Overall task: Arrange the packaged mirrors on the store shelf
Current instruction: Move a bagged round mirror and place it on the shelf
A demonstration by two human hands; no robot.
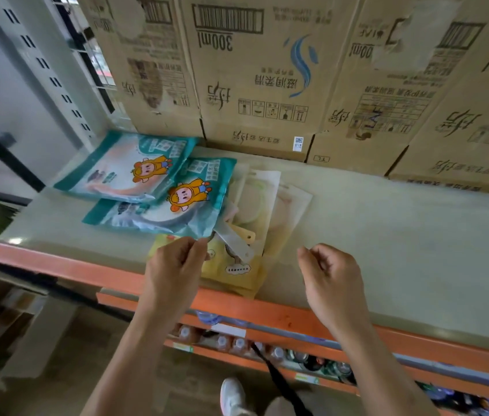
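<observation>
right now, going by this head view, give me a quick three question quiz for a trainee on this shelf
1. True or false: the left hand pinches a corner of the nearer teal package.
2. Which package lies closest to the front edge of the shelf? A) the yellow package B) a red package C) a black package
3. How many teal packages lie on the shelf?

Key: 1 true. 2 A. 3 two, the nearer one and the farther teal package.
</observation>
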